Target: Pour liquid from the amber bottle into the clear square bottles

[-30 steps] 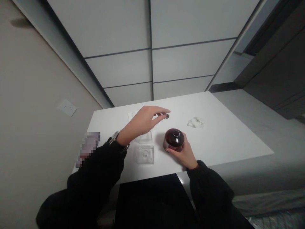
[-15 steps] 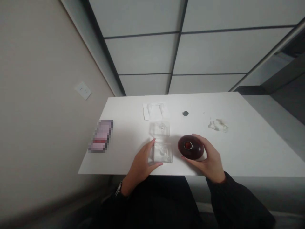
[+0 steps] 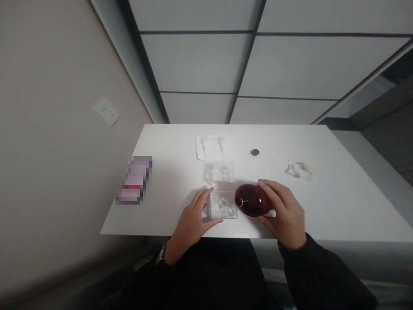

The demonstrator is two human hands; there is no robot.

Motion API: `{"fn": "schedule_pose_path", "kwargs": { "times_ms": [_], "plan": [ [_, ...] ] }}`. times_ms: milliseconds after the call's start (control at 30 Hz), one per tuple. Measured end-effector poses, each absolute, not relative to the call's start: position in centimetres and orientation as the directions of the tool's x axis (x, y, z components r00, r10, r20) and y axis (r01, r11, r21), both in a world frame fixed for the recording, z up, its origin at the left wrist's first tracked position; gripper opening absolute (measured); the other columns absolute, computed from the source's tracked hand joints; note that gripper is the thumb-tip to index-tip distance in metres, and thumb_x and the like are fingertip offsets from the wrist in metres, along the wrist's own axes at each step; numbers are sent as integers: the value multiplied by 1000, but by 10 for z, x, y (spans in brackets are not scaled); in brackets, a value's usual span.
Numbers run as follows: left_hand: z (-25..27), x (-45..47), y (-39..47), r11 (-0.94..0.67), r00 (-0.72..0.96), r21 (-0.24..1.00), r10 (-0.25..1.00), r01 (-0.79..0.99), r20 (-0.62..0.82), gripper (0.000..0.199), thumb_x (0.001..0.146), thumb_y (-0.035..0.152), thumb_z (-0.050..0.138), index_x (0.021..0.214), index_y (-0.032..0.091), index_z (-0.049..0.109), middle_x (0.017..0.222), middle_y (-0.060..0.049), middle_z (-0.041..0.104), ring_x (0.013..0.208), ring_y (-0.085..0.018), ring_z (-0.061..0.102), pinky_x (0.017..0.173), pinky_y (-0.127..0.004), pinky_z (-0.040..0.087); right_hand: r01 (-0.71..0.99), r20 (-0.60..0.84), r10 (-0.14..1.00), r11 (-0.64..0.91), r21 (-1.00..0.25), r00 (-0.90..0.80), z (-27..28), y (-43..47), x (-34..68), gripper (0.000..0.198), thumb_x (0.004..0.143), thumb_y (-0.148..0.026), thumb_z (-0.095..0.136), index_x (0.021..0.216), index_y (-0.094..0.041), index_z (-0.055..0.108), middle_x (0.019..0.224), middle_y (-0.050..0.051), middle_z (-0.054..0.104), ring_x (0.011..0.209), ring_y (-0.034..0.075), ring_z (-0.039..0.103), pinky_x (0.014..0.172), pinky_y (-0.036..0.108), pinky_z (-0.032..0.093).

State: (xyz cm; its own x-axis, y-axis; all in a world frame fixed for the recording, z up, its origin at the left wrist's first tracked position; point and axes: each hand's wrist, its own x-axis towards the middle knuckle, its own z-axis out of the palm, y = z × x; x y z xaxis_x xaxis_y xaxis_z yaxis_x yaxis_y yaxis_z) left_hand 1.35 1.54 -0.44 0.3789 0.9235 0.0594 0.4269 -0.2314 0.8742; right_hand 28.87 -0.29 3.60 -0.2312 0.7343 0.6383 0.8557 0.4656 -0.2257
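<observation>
Fingers and thumb of my left hand [image 3: 191, 218] are closed round the left side of a clear square container [image 3: 214, 211] with a round fitting on top, near the table's front edge. My right hand [image 3: 285, 211] is wrapped round a dark red, see-through bottle [image 3: 253, 201]. The bottle is tilted left, its open mouth close to the container's right side; whether they touch I cannot tell. Just behind lies a similar clear piece [image 3: 220, 173] with its own round part.
A sheet of white paper or tissue [image 3: 211, 149] lies at the back. A small dark disc [image 3: 255, 152] is right of it, and a crumpled, stained tissue [image 3: 300, 170] farther right. A blurred-out pinkish item [image 3: 135, 178] rests at the left edge of the white table [image 3: 348, 202].
The red bottle has tipped from nearly upright to leaning left, and its mouth has moved toward the clear container. My left hand has kept its place at the container.
</observation>
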Motion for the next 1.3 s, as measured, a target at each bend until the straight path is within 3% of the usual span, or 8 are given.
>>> {"fn": "schedule_pose_path", "kwargs": {
  "times_ms": [400, 700, 1300],
  "plan": [
    [-1, 14, 16, -269, 394, 864, 914, 426, 91, 88, 83, 22, 91, 157, 34, 45, 155, -10, 56, 138, -31, 62, 100, -45, 68, 879, 633, 735, 442, -178, -242, 36, -2, 289, 88, 90, -8, 69, 165, -42, 38, 139, 10, 70, 122, 36, 69, 105, 61, 57],
    [2, 14, 16, -272, 402, 857, 912, 438, 84, 85, 85, 27, 90, 157, 34, 44, 154, -10, 56, 137, -32, 63, 101, -46, 67, 896, 625, 740, 421, -142, -249, 42, -4, 286, 90, 93, -10, 70, 167, -45, 33, 142, 9, 69, 123, 37, 67, 107, 60, 54],
    [0, 14, 16, -315, 415, 853, 900, 416, 129, 89, 85, 29, 92, 159, 34, 43, 153, -10, 56, 135, -31, 64, 101, -45, 67, 901, 704, 618, 426, 76, -351, 54, 0, 282, 76, 95, -6, 61, 166, -29, 42, 129, 15, 73, 119, 32, 69, 106, 48, 51]
  ]
}}
